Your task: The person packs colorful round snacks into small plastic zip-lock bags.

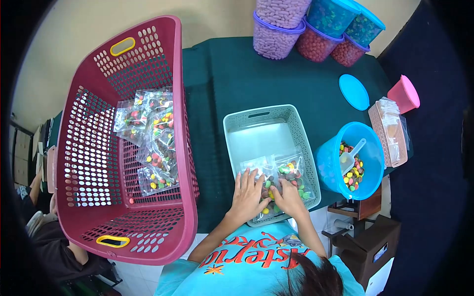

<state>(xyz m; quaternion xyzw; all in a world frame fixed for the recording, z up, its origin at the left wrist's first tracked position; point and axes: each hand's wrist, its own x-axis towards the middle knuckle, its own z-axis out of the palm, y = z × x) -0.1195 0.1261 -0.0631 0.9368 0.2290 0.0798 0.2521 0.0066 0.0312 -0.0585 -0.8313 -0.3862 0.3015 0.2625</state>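
A pale green basket (229, 143) stands on the table in front of me, with clear plastic bags of colorful candies (307, 191) in its near end. My left hand (245, 196) rests on one of these bags, its fingers stretched out and spread over the plastic. Beside it, my right hand (291, 201) grips the same bag, thumb and index finger at the candies; its other fingers are partly hidden. Close on the right is a blue bucket (323, 165) of loose candies, and a white scoop (351, 159) lies in it.
At left, a large maroon basket (185, 197) holds several filled bags (158, 143). Stacked candy tubs (279, 39), a blue lid (354, 92), a pink cup (405, 94) and a pink tray of plastic bags (401, 157) stand on the green-covered table (212, 89). Another person (59, 246) sits far left.
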